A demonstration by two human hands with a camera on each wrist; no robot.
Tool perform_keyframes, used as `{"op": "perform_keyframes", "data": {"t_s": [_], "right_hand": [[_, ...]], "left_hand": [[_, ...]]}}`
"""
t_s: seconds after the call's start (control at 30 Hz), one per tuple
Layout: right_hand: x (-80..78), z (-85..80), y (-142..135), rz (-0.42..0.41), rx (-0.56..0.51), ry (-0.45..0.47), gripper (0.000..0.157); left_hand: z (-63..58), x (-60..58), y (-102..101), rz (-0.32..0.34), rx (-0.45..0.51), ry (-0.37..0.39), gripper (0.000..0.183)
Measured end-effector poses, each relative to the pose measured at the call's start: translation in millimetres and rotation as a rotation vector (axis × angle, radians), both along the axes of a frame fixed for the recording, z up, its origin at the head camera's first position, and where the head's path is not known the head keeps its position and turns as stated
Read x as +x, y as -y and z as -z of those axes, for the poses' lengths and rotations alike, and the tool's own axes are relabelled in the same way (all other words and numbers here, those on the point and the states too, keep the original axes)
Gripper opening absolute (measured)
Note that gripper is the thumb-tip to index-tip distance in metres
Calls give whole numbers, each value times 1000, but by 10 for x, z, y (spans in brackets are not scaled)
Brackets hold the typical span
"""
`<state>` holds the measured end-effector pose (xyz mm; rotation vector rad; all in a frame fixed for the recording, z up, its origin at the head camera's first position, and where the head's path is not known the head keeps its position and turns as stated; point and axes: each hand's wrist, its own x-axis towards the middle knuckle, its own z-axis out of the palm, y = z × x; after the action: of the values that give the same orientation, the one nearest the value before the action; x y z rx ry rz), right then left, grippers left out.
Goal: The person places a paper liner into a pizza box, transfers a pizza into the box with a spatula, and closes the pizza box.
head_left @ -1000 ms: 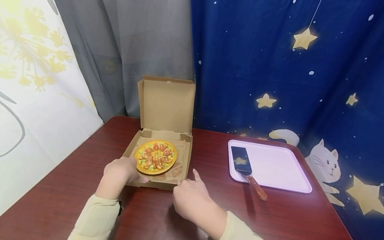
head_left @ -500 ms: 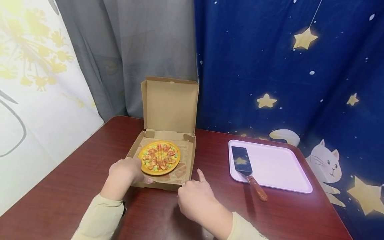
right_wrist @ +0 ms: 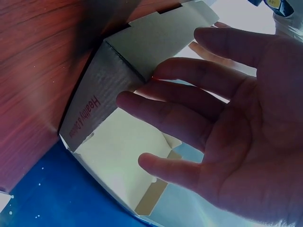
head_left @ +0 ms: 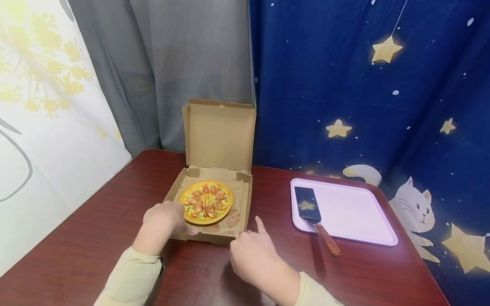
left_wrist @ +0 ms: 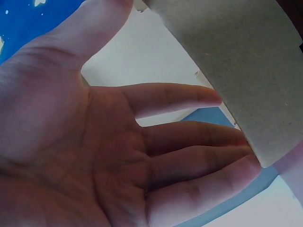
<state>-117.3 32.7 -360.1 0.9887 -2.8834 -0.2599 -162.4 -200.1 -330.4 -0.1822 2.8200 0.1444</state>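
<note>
An open cardboard pizza box (head_left: 220,136) stands on the table, its lid upright at the back. Inside, a round toy-like pizza (head_left: 206,203) with a yellow rim lies on printed paper (head_left: 231,219). My left hand (head_left: 164,219) is at the box's front left corner, thumb along the front edge. In the left wrist view its fingers (left_wrist: 189,97) are nearly straight, tips against the cardboard. My right hand (head_left: 252,255) touches the front right corner, one finger pointing up beside it. In the right wrist view its extended fingers (right_wrist: 165,111) reach to the box wall.
A pale pink tray (head_left: 352,212) lies on the right of the dark red table (head_left: 95,238). On the tray's left edge rests a pizza server (head_left: 308,204), its wooden handle over the near rim. Grey and blue starry curtains (head_left: 306,85) hang behind the table.
The box, with the pizza in it, has slid a little to the right across the table. Both hands have moved along with it; the tray and pizza server stay put.
</note>
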Motion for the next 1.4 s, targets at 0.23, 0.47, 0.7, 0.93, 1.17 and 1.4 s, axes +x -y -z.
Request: {"op": "perform_keyframes", "data": {"t_s": [0.23, 0.47, 0.7, 0.93, 1.17, 1.4], "right_hand": [[-2, -10, -44, 8, -1, 14, 17], [-3, -27, -59, 10, 4, 16, 18], [-33, -24, -69, 12, 7, 34, 20], [-29, -29, -81, 23, 17, 31, 18], [-18, -17, -84, 29, 14, 5, 19], [-8, -10, -94, 30, 4, -8, 19]], "left_hand": [[-11, -6, -59, 2, -10, -3, 73], [10, -7, -72, 2, -6, -3, 74], [43, -3, -73, 2, -7, -26, 76], [19, -7, -120, -2, -13, -22, 75], [13, -10, -156, 1, -12, -22, 74], [30, -14, -175, 20, -23, -29, 71]]}}
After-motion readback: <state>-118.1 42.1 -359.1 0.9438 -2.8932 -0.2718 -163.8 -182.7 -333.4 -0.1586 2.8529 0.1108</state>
